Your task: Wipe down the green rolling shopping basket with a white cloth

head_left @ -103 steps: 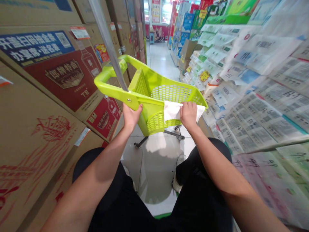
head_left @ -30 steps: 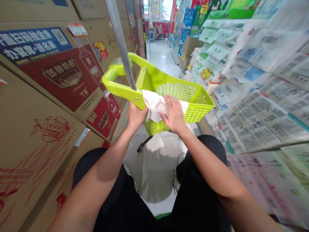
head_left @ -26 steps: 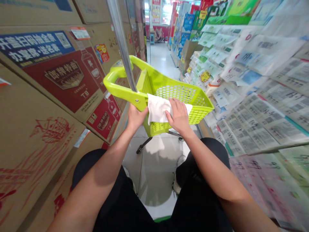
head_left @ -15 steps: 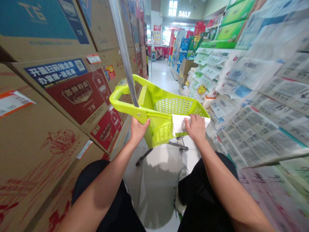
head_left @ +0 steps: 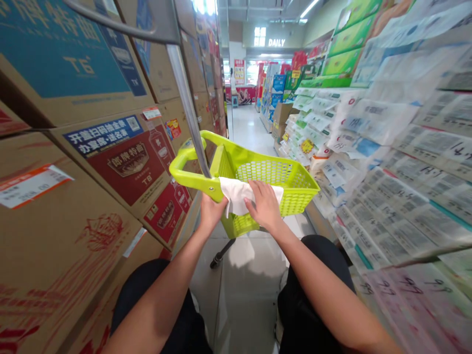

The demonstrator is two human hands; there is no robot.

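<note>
Head view: brown cartons rise left of your left hand, and plastic-wrapped packs are stacked right of your right hand. Between those stacks, the yellow-green basket sits just ahead of both hands, with a metal pole standing above your left hand. A white cloth lies over the basket's near rim, under your right hand and reaching left toward your left thumb. Your right hand is nearly open, fingers almost straight over the cloth, thumb apart. Your left hand touches the basket's underside by the handle end; its fingers are hidden, so how far they close cannot be told.

For wiping along that rim, steady the basket with your left hand, spread your right palm evenly, and mind the cloth's loose left end.

Left of your left hand, a teal panel reads "T6", a maroon panel "郎牌特曲 T8". Lower right of your right hand, packs bear handwritten "9.9"; far ahead, a lit sign says "DAILY". The nearest price tag is too blurred to trust.
</note>
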